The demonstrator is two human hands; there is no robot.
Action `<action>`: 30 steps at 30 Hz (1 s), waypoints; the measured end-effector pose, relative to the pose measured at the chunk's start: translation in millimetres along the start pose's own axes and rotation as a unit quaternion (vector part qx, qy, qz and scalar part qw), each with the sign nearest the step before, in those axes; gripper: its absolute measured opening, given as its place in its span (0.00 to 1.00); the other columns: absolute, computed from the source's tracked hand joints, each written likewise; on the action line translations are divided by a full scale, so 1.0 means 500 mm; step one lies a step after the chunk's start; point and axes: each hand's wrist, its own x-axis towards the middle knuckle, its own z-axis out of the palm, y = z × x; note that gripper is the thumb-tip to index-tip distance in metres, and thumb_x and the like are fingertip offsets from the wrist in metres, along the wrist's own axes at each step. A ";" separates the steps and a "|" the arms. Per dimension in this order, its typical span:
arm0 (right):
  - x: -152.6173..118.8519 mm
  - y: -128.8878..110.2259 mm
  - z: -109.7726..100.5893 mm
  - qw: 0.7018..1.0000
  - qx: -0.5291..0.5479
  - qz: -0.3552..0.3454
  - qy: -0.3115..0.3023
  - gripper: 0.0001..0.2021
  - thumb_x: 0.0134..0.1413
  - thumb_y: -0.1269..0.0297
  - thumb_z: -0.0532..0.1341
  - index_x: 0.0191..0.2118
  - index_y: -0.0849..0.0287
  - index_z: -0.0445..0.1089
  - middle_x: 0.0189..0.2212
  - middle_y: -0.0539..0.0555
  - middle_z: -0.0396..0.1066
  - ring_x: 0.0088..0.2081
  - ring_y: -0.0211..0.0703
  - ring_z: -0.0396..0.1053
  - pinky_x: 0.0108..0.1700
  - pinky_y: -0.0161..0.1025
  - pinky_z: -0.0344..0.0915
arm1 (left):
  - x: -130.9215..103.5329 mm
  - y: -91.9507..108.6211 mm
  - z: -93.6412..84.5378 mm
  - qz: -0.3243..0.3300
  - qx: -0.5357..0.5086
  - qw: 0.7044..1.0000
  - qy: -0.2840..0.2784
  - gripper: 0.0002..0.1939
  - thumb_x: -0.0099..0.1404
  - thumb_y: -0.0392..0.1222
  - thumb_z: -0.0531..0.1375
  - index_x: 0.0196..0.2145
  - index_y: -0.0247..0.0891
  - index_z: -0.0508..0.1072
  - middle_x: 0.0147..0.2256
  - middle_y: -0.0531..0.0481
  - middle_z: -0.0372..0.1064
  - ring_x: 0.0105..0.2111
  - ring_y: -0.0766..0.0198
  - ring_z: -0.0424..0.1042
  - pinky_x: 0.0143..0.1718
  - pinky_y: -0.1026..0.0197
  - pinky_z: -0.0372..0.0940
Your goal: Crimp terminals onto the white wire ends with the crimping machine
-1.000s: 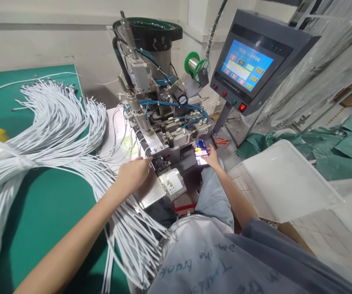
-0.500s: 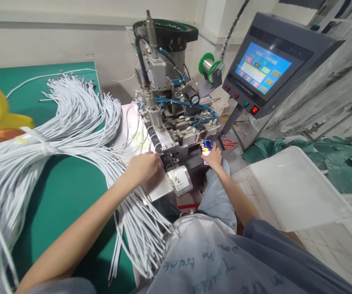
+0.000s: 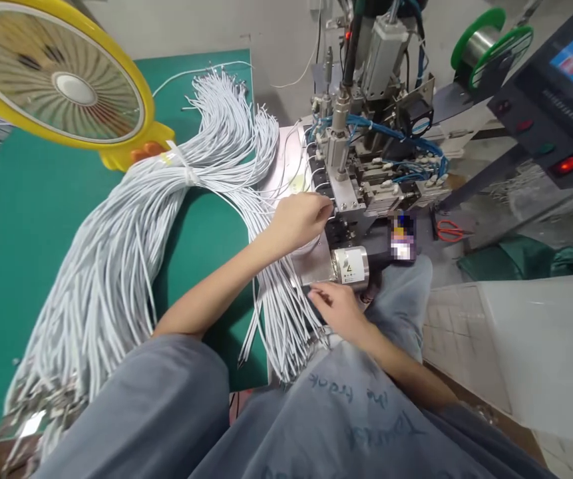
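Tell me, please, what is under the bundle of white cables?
The green table shows along both sides of the white cables; on the right, they also cross a pale surface. Whatever lies directly beneath them is covered, so I cannot tell.

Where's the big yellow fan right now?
In the head camera's view, the yellow fan is at the upper left, by the green table, next to the tied bunch of white cables.
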 end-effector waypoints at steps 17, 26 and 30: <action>0.039 -0.017 -0.057 0.998 0.042 0.048 -0.024 0.10 0.55 0.66 0.53 0.36 0.59 0.72 0.29 0.54 0.72 0.36 0.45 0.69 0.38 0.39 0.65 | -0.045 0.067 0.028 0.182 -0.273 0.940 -0.089 0.17 0.68 0.44 0.48 0.39 0.33 0.74 0.36 0.46 0.72 0.36 0.64 0.70 0.38 0.63 0.62; 0.033 -0.053 -0.204 0.970 0.125 0.081 0.191 0.06 0.42 0.64 0.65 0.27 0.59 0.68 0.21 0.48 0.67 0.25 0.36 0.65 0.27 0.33 0.63 | -0.040 0.064 0.058 0.123 -0.368 0.914 -0.123 0.18 0.63 0.48 0.57 0.47 0.36 0.71 0.37 0.47 0.72 0.29 0.66 0.70 0.32 0.64 0.63; 0.034 -0.058 -0.182 0.937 0.264 0.024 0.229 0.07 0.48 0.62 0.62 0.34 0.58 0.71 0.26 0.50 0.71 0.28 0.37 0.67 0.33 0.36 0.66 | -0.038 0.067 0.037 0.152 -0.381 0.908 -0.084 0.12 0.66 0.42 0.54 0.37 0.34 0.75 0.28 0.50 0.67 0.28 0.67 0.68 0.30 0.67 0.61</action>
